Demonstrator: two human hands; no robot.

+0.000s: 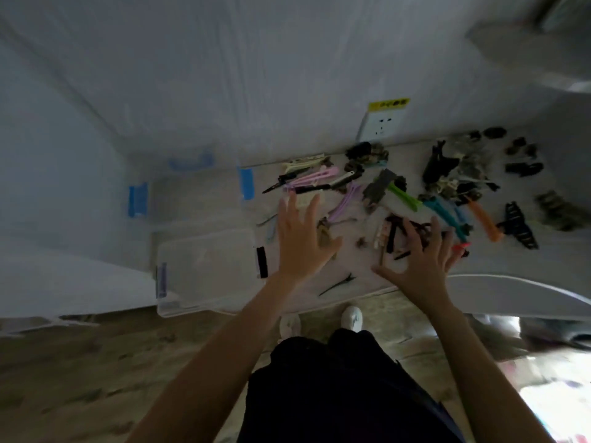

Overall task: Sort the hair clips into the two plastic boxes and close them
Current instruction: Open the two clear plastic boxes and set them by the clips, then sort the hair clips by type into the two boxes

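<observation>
Many hair clips lie scattered over the pale table [499, 260]: pink and lilac long clips [315, 179], a green clip [403, 196], a teal clip [443, 208], an orange clip [484, 219], and dark claw clips [439, 163] at the far right. A clear plastic box [208, 270] with a purple latch sits at the table's left front. Behind it stands a second clear box [195, 193] with blue latches. My left hand [300, 241] hovers with fingers spread beside the near box, holding nothing. My right hand [422, 260] is spread over small dark clips [395, 233].
A wall socket [380, 124] with a yellow label sits on the wall behind the table. A thin black clip [337, 284] lies near the front edge. A white curved chair back [511, 290] stands at the right. Wooden floor and my white shoes are below.
</observation>
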